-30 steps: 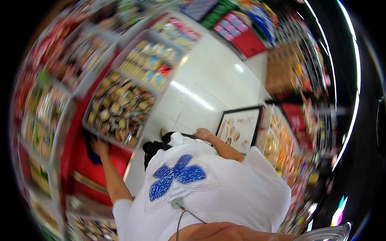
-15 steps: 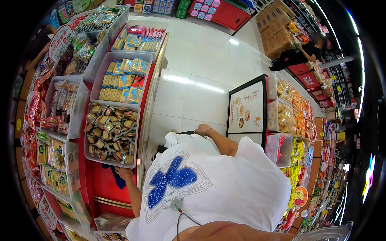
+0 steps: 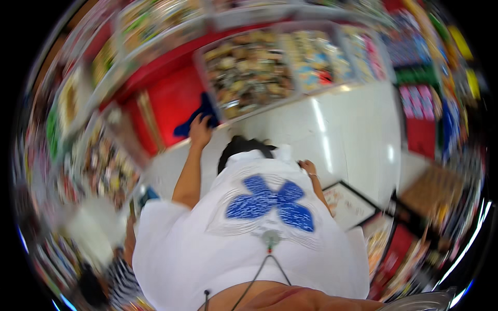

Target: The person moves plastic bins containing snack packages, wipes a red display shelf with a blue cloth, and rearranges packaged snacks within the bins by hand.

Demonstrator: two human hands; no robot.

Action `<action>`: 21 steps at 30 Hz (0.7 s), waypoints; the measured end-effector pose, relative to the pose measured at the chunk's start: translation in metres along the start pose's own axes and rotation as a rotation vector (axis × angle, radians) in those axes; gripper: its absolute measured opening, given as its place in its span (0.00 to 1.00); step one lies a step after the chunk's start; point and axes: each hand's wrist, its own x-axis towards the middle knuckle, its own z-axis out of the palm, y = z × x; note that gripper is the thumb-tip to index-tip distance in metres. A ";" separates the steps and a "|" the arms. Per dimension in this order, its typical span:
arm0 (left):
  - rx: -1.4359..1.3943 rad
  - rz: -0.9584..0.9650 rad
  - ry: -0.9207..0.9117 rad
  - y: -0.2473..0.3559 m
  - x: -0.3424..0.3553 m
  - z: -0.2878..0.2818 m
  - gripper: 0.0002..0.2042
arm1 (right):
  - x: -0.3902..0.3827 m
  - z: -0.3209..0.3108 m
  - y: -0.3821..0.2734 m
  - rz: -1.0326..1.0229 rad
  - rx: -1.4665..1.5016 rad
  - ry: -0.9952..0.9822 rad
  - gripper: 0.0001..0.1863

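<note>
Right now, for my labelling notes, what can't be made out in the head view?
In the head view:
Left hand: any grip on the crumpled dark blue cloth; motion blur smears the contact.
Right hand: whether it holds anything; small, blurred.
Brown and yellow wrapped snacks: their labels, blurred.
Black-framed white sign: print blurred, one edge behind the white T-shirt.

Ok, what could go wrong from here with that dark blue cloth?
The left hand is at the dark blue cloth, close beside the translucent plastic bin of wrapped snacks, so a sideways sweep might bump the bin. The cloth also lies near the front edge of the bright red display surface, so it could slip off.
</note>
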 end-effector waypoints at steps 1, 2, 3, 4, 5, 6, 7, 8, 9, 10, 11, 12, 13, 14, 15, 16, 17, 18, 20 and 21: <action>-0.005 -0.071 0.029 -0.008 -0.003 -0.003 0.20 | 0.001 0.001 -0.001 0.032 0.009 0.007 0.25; 0.001 -0.147 0.067 -0.019 -0.010 -0.009 0.21 | -0.003 -0.005 -0.017 0.004 0.028 0.018 0.23; 0.018 -0.196 0.098 -0.029 -0.012 -0.009 0.21 | -0.006 -0.009 -0.019 -0.027 0.000 0.003 0.23; 0.020 -0.272 0.091 -0.043 -0.023 -0.022 0.21 | -0.013 -0.001 -0.014 -0.006 -0.065 -0.066 0.24; 0.048 -0.289 0.145 -0.051 -0.016 -0.017 0.21 | -0.010 -0.011 -0.009 -0.003 -0.058 -0.097 0.23; 0.080 -0.300 0.195 -0.061 -0.008 -0.013 0.21 | -0.008 -0.014 -0.006 -0.001 -0.064 -0.094 0.23; 0.108 -0.356 0.208 -0.069 -0.003 -0.012 0.22 | -0.005 -0.018 -0.001 0.008 -0.074 -0.096 0.23; 0.131 -0.405 0.225 -0.074 0.003 -0.016 0.22 | -0.005 -0.026 -0.004 0.016 -0.083 -0.086 0.23; 0.154 -0.450 0.239 -0.082 0.010 -0.018 0.23 | -0.007 -0.031 -0.008 0.023 -0.093 -0.077 0.23; 0.144 -0.503 0.263 -0.092 0.019 -0.018 0.24 | -0.012 -0.036 -0.006 0.003 -0.093 -0.094 0.22; 0.089 -0.553 0.276 -0.104 0.029 -0.022 0.25 | -0.018 -0.038 -0.013 0.016 -0.076 -0.096 0.22; 0.035 -0.602 0.287 -0.113 0.038 -0.025 0.26 | -0.027 -0.038 -0.020 0.031 -0.057 -0.098 0.22; 0.030 -0.682 0.266 -0.106 0.049 -0.034 0.27 | -0.033 -0.037 -0.023 0.054 -0.052 -0.074 0.21; 0.031 -0.738 0.232 -0.087 0.069 -0.044 0.28 | -0.051 -0.033 -0.038 0.111 -0.015 -0.034 0.20; 0.030 -0.813 0.201 -0.074 0.082 -0.048 0.29 | -0.059 -0.029 -0.043 0.096 -0.020 -0.024 0.18; 0.047 -0.803 0.212 -0.076 0.087 -0.047 0.30 | -0.060 -0.030 -0.045 0.071 -0.033 -0.029 0.17; 0.060 -0.781 0.211 -0.078 0.097 -0.041 0.31 | -0.060 -0.026 -0.029 -0.018 -0.061 -0.005 0.16; 0.073 -0.759 0.211 -0.078 0.102 -0.033 0.32 | -0.059 -0.019 -0.013 -0.108 -0.090 0.016 0.15; 0.177 -0.551 0.096 -0.074 0.103 -0.027 0.31 | -0.052 -0.004 0.014 -0.167 -0.072 0.009 0.13; 0.139 -0.448 0.097 -0.062 0.092 -0.025 0.29 | -0.050 0.001 0.019 -0.132 -0.043 -0.023 0.13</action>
